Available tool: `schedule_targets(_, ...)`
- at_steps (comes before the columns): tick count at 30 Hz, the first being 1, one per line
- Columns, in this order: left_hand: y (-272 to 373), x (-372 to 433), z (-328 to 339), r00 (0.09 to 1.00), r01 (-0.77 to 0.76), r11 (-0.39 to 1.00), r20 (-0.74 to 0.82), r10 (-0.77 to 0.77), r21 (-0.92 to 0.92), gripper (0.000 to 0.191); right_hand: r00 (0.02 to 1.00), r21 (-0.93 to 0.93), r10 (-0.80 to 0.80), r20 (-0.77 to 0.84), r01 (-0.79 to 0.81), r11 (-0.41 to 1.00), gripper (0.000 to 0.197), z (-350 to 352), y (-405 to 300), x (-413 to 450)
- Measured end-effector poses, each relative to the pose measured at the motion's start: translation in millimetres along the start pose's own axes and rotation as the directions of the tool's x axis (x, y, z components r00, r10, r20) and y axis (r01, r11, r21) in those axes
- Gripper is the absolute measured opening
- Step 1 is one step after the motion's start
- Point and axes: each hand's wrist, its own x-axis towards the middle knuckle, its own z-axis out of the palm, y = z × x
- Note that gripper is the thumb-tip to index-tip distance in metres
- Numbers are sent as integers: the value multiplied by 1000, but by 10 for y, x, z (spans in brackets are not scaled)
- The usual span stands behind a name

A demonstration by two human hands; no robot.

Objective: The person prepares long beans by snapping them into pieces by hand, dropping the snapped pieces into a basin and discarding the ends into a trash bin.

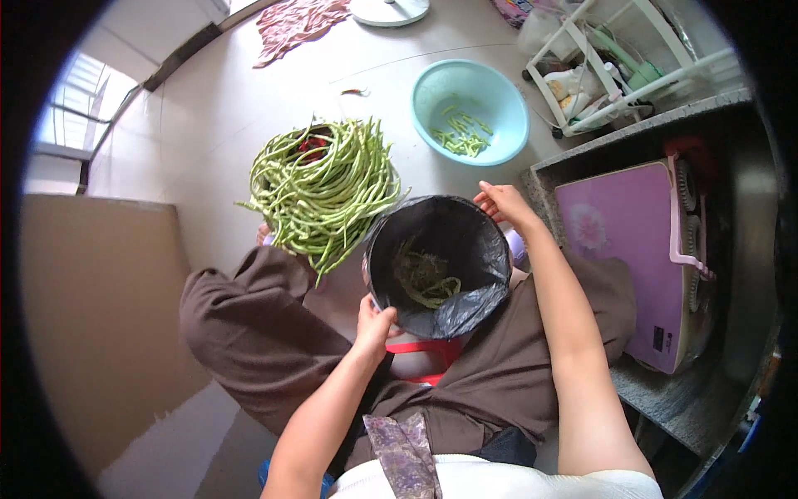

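Between my knees stands a round bin (471, 234) lined with a black plastic bag. Some stringy green bean scraps (430, 277) lie at its bottom. My left hand (376, 324) grips the near left rim, thumb on top of the liner. At the far right rim is my right hand (504, 204), its fingers loosely curved and slightly apart with nothing seen in them; whether they touch the rim is hard to tell. Left of the bin, a big heap of long green beans (324, 193) covers most of whatever holds it, with something red showing near its top.
A light blue basin (430, 93) holding short bean pieces (464, 134) sits on the floor ahead. One chili pepper (354, 92) lies nearby. At right are a white wheeled rack (580, 43) and a purple panel (617, 249) on a stone ledge. Cardboard (103, 287) stands at left.
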Motion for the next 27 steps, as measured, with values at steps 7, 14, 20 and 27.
schedule_targets(7, 211, 361, -4, 999, -17, 983, 34, 11, 181, 55, 964, -195, -256, -75, 238, 952, 36, 16, -27, -16)
schedule_targets(14, 383, 499, -327, 1000, -7, 903, 5, 5, 430, 49, 997, -461, -69, 45, 82, 884, 28, 204, 31, -148)
schedule_targets(20, 593, 465, -387, 988, 37, 799, 96, -118, 600, 45, 984, -398, 64, 166, 7, 917, 22, 248, 6, -252)
schedule_targets(27, 800, 485, -472, 994, -107, -30, 107, -10, 994, 38, 999, -389, -40, -8, 33, 921, 36, 371, 141, 150)
